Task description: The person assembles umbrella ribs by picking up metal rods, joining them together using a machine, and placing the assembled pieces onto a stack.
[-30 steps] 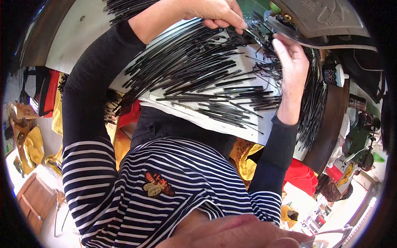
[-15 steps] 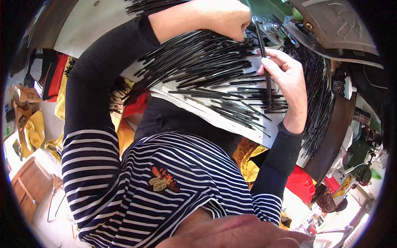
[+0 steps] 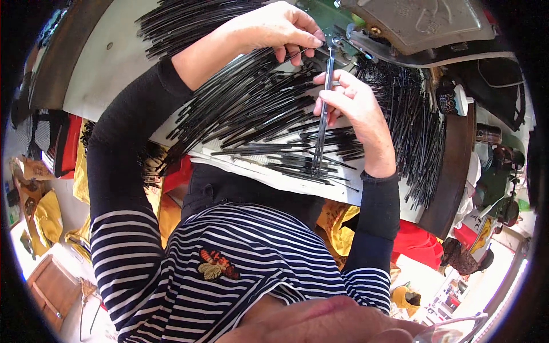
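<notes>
My right hand pinches a long, narrow black strip between thumb and fingers. The strip stands nearly lengthwise in view, its far end close to small metal parts at the machine. My left hand is just left of that far end, thumb and forefinger pressed together. A thin dark line shows under its fingers, but I cannot make out what it is. Below both hands, a thick spread of similar black strips covers the white work surface.
A grey metal machine housing rises at the far right, above a green base. More strips are heaped along the right side, and another pile lies far left. A dark table edge runs down the right.
My left hand has turned from a closed fist beside the machine to a pinch with its fingers showing. My right hand still holds the strip. The whole view has shifted somewhat.
</notes>
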A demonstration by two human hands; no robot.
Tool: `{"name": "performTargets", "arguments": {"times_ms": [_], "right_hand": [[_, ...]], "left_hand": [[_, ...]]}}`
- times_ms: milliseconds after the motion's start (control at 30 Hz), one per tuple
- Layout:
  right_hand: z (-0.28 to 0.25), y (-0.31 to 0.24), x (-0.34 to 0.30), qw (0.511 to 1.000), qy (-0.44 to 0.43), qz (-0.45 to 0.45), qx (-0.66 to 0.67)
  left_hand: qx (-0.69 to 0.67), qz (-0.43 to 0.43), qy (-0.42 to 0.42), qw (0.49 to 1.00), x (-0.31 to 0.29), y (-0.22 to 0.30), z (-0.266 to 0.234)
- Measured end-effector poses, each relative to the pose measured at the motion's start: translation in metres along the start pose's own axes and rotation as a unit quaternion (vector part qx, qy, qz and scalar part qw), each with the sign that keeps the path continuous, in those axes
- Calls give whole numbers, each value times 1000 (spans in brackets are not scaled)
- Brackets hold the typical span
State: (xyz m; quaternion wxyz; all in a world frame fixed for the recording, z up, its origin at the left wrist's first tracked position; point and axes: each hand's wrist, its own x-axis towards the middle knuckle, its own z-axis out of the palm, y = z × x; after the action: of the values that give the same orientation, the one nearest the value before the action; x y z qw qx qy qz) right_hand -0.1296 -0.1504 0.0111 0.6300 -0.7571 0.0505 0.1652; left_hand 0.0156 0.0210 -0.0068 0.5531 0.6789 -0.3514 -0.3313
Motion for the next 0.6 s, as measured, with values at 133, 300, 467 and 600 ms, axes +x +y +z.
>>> {"name": "performTargets", "arguments": {"times_ms": [133,300,467,600], "right_hand": [[1,0,1,1000,-6,1,10],[0,-1,3,1000,0,-16,12],[-2,2,5,999,13,-27,42],[-2,0,5,994,15,-23,102]], "left_hand": [[-26,12,3,1000,0,1,7],[-61,2,4,998,1,1,10],[-76,11,13,997,3,10,14],[-54,31,14,998,7,8,11]]}}
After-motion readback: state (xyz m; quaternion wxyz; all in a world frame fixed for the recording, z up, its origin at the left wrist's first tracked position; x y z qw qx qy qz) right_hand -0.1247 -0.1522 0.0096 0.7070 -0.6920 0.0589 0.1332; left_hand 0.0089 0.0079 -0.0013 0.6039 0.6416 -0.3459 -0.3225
